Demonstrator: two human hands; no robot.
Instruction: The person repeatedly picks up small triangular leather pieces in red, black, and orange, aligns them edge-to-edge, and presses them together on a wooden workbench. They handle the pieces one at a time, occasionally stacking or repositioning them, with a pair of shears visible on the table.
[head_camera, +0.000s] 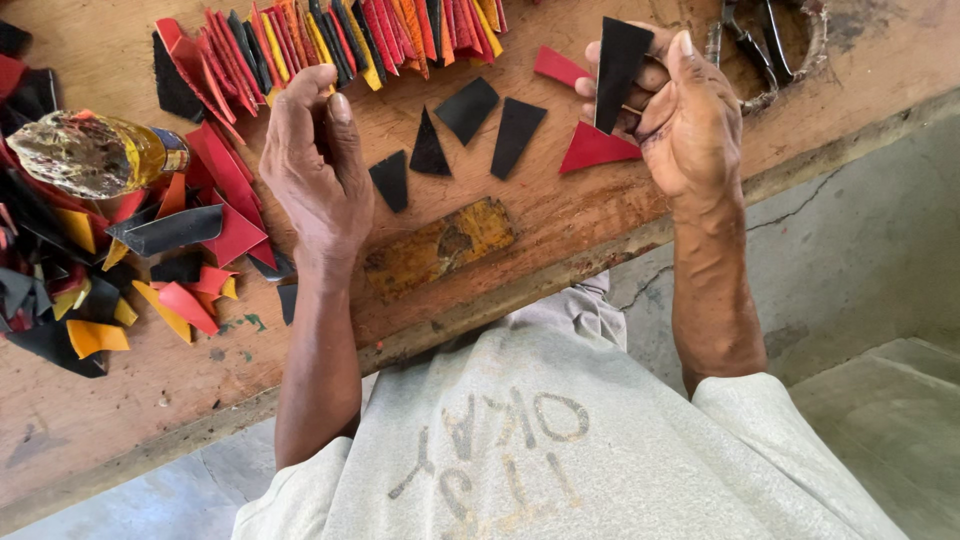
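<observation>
Grey shirt cloth (600, 450) fills the bottom of the view, closest of all; 2 bare arms reach up from it to a worn wooden surface (140, 390).

Up on the right side of the view, the right hand (680, 115) holds a black pointed piece (618, 58); its fingers (610, 85) are curled tight around the piece, which stands up above the surface. Just under that hand lie 2 red pieces (595, 150) flat on the wood.

On the other side, the left hand (318, 165) hovers with its fingers bent loosely inward; I cannot tell if it holds anything. Between the 2 hands lie 4 small black pieces (468, 108), spread out and near each other. Below them sits a yellow-brown patch (440, 245) on the wood.

Along the top edge runs a row of cut pieces (330, 40) in red, black, yellow and orange, leaning on each other. Far to the left side of the view sits a bottle of yellow liquid (95, 153) lying among a messy heap of scraps (120, 290). At the top right corner rest metal scissors (765, 40).
</observation>
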